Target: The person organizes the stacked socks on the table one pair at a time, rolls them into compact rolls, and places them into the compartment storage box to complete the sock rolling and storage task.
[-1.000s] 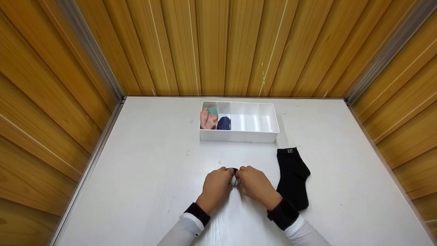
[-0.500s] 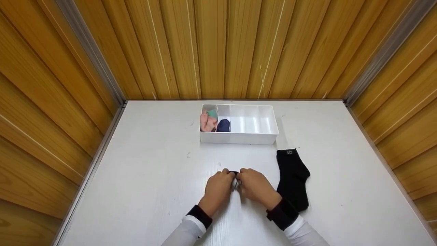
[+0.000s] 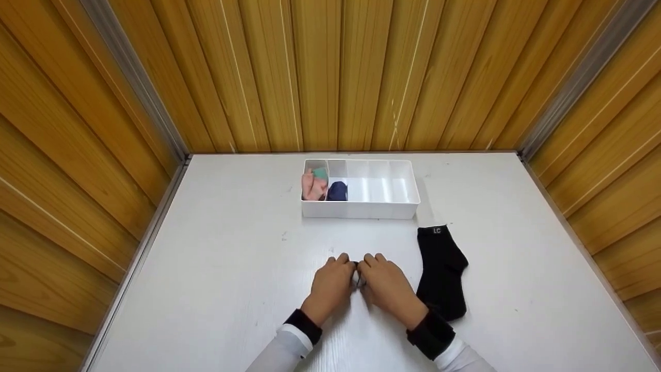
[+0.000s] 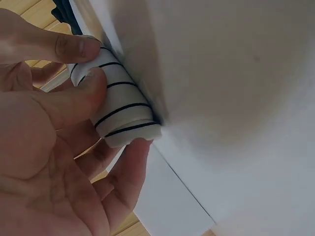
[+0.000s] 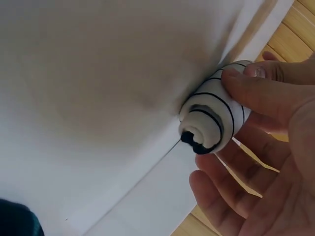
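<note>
Both hands meet at the front middle of the table around a rolled-up sock (image 4: 123, 103), white with thin dark stripes. My left hand (image 3: 330, 284) grips one end, thumb on top and fingers beneath. From the other side my right hand (image 3: 387, 287) holds the roll the same way; its spiral end with a dark patch shows in the right wrist view. In the head view the hands cover most of the roll. A flat black sock (image 3: 441, 274) with a small light mark on its cuff lies just right of my right hand.
A white divided box (image 3: 361, 210) stands at the back middle. Its leftmost compartment has a pink and green bundle (image 3: 314, 185), and the one beside it a dark navy roll (image 3: 337, 191). Wood-patterned walls (image 3: 330, 77) enclose the white table (image 3: 222, 258) at back and sides.
The dark part of the roll that showed between my hands has mostly turned out of sight. Both hands stay nearly in place; the head view has shifted slightly.
</note>
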